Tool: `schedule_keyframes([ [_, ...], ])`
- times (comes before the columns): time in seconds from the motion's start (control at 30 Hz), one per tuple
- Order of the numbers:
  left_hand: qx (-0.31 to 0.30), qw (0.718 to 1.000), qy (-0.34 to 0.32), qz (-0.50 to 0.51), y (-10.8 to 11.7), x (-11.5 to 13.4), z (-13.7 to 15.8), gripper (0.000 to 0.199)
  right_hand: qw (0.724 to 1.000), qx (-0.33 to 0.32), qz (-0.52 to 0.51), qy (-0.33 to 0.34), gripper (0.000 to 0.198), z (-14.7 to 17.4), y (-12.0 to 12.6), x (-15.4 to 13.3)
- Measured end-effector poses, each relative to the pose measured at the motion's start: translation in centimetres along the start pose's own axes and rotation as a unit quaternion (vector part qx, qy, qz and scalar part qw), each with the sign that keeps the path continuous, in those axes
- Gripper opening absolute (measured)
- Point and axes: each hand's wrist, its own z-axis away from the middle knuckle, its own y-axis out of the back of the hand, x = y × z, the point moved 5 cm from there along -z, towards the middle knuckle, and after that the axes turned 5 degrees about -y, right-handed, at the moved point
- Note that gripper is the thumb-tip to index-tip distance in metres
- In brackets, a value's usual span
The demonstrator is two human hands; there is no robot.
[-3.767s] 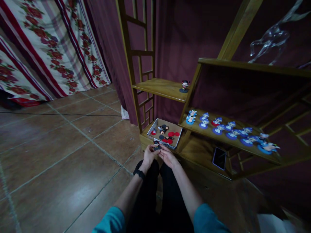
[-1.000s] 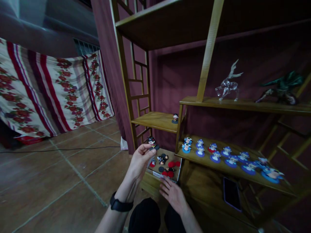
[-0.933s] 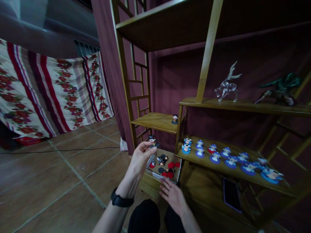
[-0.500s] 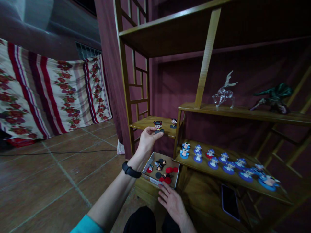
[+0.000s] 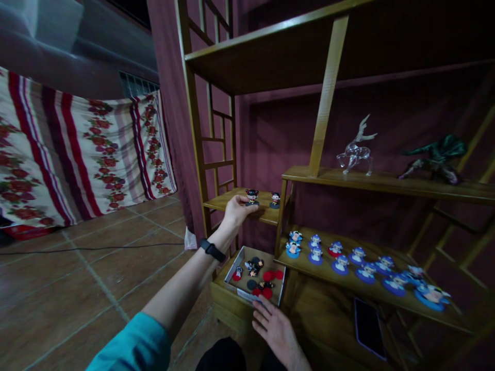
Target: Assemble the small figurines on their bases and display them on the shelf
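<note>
Between the thumb and fingers of my left hand (image 5: 236,210) is a small figurine (image 5: 252,196) with black hair buns and a dark round base. It is upright, at the small left shelf (image 5: 220,200); whether its base touches the wood I cannot tell. A similar figurine (image 5: 275,200) stands on that shelf just to the right. My right hand (image 5: 275,327) is open, palm up, fingers spread, near the front edge of a shallow cardboard box (image 5: 247,296). Inside the box lie several small figurines (image 5: 253,267) and red and dark discs (image 5: 279,274).
Several blue and purple figurines (image 5: 340,264) stand in rows on the lower right shelf. Above them are a clear glass deer (image 5: 356,153) and a dark green figure (image 5: 435,158). A phone (image 5: 370,328) lies lower right. A wooden post (image 5: 281,216) divides the shelves.
My left hand has moved slightly forward with the figurine, bringing it over the small shelf, level with the other one. My right hand stays open by the box.
</note>
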Motion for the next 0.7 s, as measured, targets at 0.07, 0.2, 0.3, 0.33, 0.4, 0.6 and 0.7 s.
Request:
schedule_keyframes([
  [0.07, -0.008, 1.000, -0.008, 0.002, -0.6, -0.4, -0.2, 0.048, 1.000, 0.004, 0.005, 0.000, 0.050, 0.0, 0.0, -0.1],
  [0.2, -0.005, 1.000, -0.011, -0.015, -0.7, -0.7, -0.9, 0.048, 0.999, 0.025, 0.019, -0.003, 0.050, 0.0, 0.3, -0.2],
  [0.3, 0.021, 0.998, -0.016, -0.059, 0.6, -0.4, -2.2, 0.046, 0.999, 0.031, 0.024, -0.003, 0.050, 0.0, 0.8, -0.4],
  [0.33, 0.035, 0.996, -0.019, -0.077, 1.3, -0.2, -2.9, 0.045, 0.999, 0.026, 0.022, -0.004, 0.050, 0.0, 0.9, -0.4],
  [0.4, 0.062, 0.991, -0.023, -0.117, 3.1, 0.1, -4.4, 0.043, 1.000, 0.014, 0.016, -0.009, 0.051, 0.1, 1.2, -0.4],
  [0.6, 0.097, 0.965, -0.025, -0.242, 7.6, 0.0, -9.0, 0.038, 1.000, 0.016, 0.018, -0.014, 0.053, -0.2, 2.0, -0.6],
  [0.7, 0.082, 0.960, -0.010, -0.267, 8.1, -1.1, -10.6, 0.038, 1.000, 0.009, 0.012, -0.019, 0.054, -0.4, 2.2, -0.6],
])
